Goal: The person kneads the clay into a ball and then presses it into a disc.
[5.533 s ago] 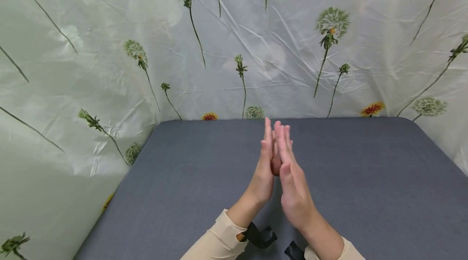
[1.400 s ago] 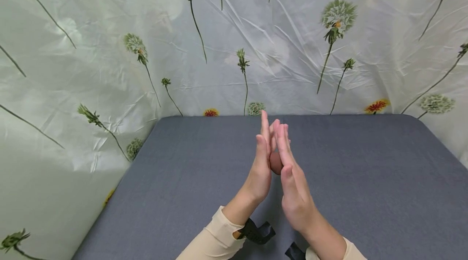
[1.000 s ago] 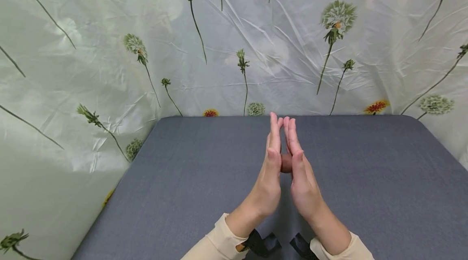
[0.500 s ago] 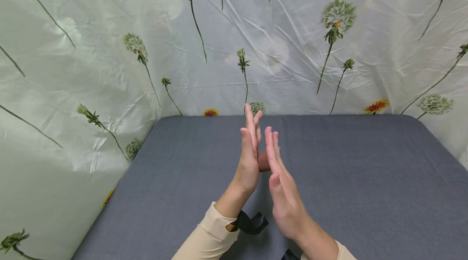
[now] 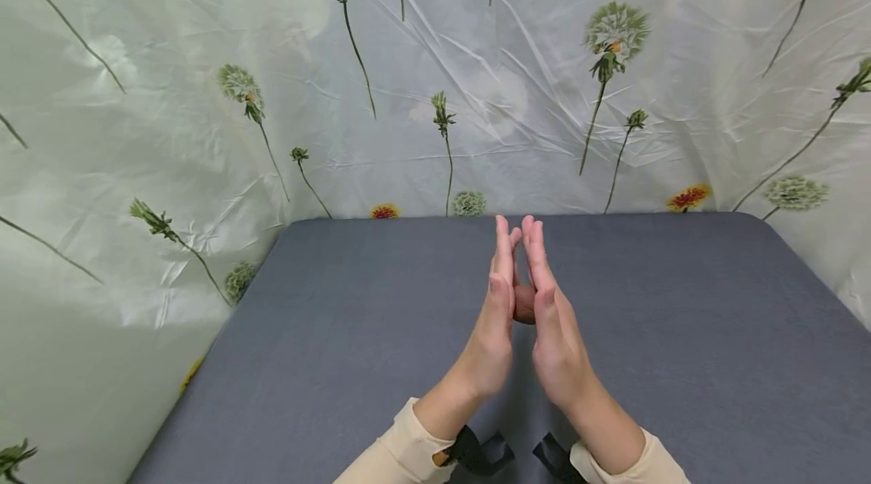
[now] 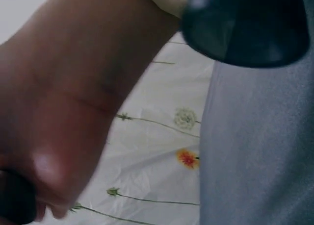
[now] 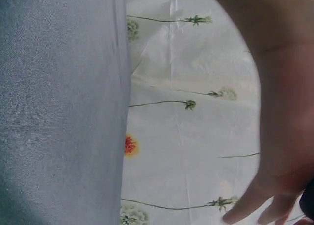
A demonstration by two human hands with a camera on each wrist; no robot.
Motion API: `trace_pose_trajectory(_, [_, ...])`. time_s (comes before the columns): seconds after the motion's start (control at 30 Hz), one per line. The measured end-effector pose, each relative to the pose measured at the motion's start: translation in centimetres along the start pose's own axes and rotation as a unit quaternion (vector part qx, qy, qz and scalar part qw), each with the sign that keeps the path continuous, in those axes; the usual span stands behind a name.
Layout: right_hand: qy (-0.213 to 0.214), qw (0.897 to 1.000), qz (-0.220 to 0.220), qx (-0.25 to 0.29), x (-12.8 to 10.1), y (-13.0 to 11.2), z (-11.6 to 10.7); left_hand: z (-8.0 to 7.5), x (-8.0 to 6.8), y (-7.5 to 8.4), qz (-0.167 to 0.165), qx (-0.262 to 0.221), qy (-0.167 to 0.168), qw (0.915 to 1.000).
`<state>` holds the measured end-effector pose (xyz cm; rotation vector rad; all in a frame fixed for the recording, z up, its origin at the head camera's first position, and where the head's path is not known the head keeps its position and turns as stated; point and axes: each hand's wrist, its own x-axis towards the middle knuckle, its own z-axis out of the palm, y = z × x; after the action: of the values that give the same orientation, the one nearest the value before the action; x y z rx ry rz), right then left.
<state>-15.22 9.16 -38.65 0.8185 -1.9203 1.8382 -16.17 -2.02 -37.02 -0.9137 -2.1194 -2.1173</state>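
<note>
Above the grey table (image 5: 680, 333) my two hands stand palm to palm, fingers straight and pointing away from me. A small reddish-brown lump (image 5: 524, 304) sits pressed between the palms; only a sliver of it shows. My left hand (image 5: 495, 318) is on its left side, my right hand (image 5: 553, 325) on its right, fingertips level near the table's far edge. The left wrist view shows only the left hand's (image 6: 64, 112) heel close up, and the right wrist view shows the right hand's (image 7: 279, 112) palm edge; the lump is hidden in both.
A pale plastic sheet printed with dandelions (image 5: 435, 76) hangs behind and to both sides of the table. Black wrist straps (image 5: 479, 450) sit at my cream sleeve cuffs. The grey table (image 6: 260, 151) surface lies bare around my hands.
Half a second ago my left hand was further forward and my right hand drawn back; now the fingertips are level again. The palms have slid against each other around the lump.
</note>
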Motion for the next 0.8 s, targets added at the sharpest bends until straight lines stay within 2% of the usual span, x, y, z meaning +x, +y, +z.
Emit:
trace_pose_trajectory(0.1, [-0.006, 1.000, 0.016, -0.006, -0.1, 0.2, 0.3, -0.1, -0.1, 0.6, 0.019, 0.022, 0.025, 0.9993])
trace_pose_trajectory(0.27, [-0.036, 0.999, 0.029, -0.002, -0.7, 0.4, 1.9, -1.6, 0.4, 1.3, 0.035, -0.001, 0.066, 0.9972])
trace_pose_trajectory(0.37, [-0.054, 0.998, 0.018, -0.009, -1.2, 0.2, 2.9, -2.8, 0.8, 1.4, 0.027, -0.031, 0.087, 0.9953])
trace_pose_trajectory(0.47, [-0.067, 0.998, -0.004, -0.021, -1.6, -0.1, 3.5, -3.6, 1.1, 1.0, 0.003, -0.060, 0.100, 0.9932])
trace_pose_trajectory(0.6, [-0.052, 0.998, -0.027, -0.034, -1.5, -0.5, 3.4, -3.3, 1.1, 0.0, -0.023, -0.090, 0.084, 0.9921])
trace_pose_trajectory(0.8, [-0.005, 0.998, -0.057, -0.040, -0.4, -0.7, 1.4, -0.8, 0.5, -1.1, -0.028, -0.108, 0.016, 0.9936])
